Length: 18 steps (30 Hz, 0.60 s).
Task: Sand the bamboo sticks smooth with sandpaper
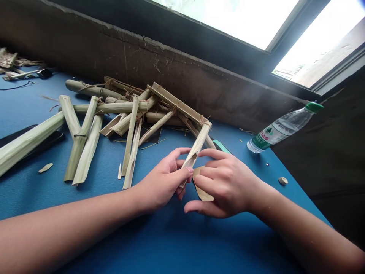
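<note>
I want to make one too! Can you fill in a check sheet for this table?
Surface: blue table, small leaf scraps on it.
Job's things: folded leaf stick tied with string; flat leaf piece beside its end.
Clutter: pile of tied leaf sticks; water bottle lying down; dark flat slab under one stick.
Hands: left hand pinches the stick's end; right hand rests on the leaf piece.
Cables: thin dark cord, far left.
Surroundings: rough concrete wall, bright window.

Blue tabletop (171, 243) under the right hand (225, 182), rough dark concrete wall (114, 49) beyond it, bright daylit window (242, 19) above and to its right.
</note>
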{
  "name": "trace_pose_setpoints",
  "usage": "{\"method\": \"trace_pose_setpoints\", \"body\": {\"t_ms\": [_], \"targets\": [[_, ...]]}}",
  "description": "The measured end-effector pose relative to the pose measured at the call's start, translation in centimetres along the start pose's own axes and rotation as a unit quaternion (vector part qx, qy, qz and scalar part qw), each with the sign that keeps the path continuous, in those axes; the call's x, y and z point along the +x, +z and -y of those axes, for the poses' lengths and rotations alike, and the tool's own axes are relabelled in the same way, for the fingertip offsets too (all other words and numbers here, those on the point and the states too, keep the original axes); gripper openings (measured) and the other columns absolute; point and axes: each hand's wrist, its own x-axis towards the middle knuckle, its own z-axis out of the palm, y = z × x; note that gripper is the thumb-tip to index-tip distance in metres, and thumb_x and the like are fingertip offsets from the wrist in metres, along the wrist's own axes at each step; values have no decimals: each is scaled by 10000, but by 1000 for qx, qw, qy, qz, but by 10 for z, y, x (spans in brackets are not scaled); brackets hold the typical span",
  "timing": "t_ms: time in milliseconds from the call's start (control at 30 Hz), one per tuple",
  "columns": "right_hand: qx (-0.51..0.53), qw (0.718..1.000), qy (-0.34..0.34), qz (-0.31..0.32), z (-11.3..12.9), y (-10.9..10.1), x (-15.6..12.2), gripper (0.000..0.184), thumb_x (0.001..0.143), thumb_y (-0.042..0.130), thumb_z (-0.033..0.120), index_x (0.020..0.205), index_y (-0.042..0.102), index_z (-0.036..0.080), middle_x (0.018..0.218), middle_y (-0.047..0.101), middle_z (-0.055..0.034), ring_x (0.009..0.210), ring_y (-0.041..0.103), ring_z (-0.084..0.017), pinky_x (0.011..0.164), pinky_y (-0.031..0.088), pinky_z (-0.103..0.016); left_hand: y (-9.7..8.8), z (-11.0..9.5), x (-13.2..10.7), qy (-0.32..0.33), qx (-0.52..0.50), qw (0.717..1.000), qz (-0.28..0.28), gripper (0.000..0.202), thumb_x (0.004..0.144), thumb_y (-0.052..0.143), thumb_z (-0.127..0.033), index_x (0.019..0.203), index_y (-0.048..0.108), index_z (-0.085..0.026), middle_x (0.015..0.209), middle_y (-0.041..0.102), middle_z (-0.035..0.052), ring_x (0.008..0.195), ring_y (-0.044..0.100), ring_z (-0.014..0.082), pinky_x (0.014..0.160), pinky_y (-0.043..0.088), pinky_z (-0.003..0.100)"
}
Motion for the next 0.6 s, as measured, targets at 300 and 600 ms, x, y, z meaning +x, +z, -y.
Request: {"method": "trace_pose_setpoints", "body": {"t_ms": [300, 600], "targets": [[-35, 999, -6, 15, 0, 6, 1, 592, 1052, 492, 633, 733, 709, 184, 587, 657, -7, 533, 580, -181, 1151, 473, -424, -2, 4, -3, 4, 42, 999, 19, 446, 1013, 617, -325, 1437, 497, -255, 838, 608, -33, 550, 507, 93, 534, 471, 230], [82, 994, -49, -49, 9, 18, 1, 566, 960, 619, 704, 710, 687, 201, 542, 593, 28, 522, 554, -164, 1154, 481, -416, -3, 3, 3, 1, -27, 1000, 5, 493, 941, 692, -260, 1388, 492, -203, 667, 520, -89, 469, 406, 77, 460, 440, 204]]}}
